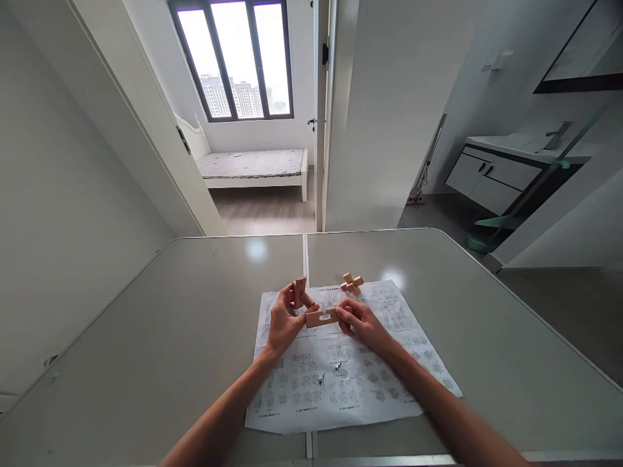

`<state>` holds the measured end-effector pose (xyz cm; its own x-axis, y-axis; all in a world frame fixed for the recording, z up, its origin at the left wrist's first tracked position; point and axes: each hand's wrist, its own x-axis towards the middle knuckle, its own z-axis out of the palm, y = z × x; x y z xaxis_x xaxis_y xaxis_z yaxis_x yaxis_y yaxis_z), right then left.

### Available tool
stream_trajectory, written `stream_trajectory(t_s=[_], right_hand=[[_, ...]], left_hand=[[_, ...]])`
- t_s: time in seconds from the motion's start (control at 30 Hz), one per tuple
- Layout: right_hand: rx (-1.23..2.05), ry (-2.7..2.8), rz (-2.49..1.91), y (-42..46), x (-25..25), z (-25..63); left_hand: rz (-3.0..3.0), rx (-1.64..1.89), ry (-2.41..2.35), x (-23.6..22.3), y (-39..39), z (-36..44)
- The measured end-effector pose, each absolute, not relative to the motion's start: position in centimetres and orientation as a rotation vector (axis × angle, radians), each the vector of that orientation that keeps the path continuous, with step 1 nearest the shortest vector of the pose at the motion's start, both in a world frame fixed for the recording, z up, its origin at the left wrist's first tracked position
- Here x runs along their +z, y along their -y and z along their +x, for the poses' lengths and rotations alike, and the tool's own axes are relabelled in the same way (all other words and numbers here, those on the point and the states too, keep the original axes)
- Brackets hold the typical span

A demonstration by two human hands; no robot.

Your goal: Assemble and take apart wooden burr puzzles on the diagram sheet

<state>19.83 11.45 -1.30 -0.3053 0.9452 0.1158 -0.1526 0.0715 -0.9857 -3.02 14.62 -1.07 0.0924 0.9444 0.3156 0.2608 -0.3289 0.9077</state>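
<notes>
My left hand (283,319) is closed around some wooden pieces; an upright wooden block (300,292) and a slanted stick (307,299) stick out of its fingers. Between both hands lies a flat wooden piece (317,319) with a notch or slot in it. The left thumb touches its left end, and my right hand (359,319) pinches its right end. Just beyond the right hand, an interlocked cross-shaped wooden puzzle (352,284) rests at the sheet's far edge. Under the hands spreads a creased paper sheet (341,407) printed with small diagrams.
Two small shiny metal bits (321,378) lie on the paper nearer to me. The grey table (195,363) has a seam down its middle. Past it are a doorway with a bed (257,163), a white door, and a sink cabinet (501,172) at the right.
</notes>
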Motion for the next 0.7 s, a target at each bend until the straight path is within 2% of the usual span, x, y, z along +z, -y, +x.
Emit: stream_trajectory(t_s=[0.3, 0.7], right_hand=[[1.278, 1.633, -0.988, -11.1, -1.3, 19.7], [0.949, 1.81, -1.161, -11.0, -1.6, 18.7]], left_hand=[[1.541, 1.258, -1.234, 0.3, -14.1, -3.0], [1.8, 1.185, -1.291, 1.1, -12.8, -2.4]])
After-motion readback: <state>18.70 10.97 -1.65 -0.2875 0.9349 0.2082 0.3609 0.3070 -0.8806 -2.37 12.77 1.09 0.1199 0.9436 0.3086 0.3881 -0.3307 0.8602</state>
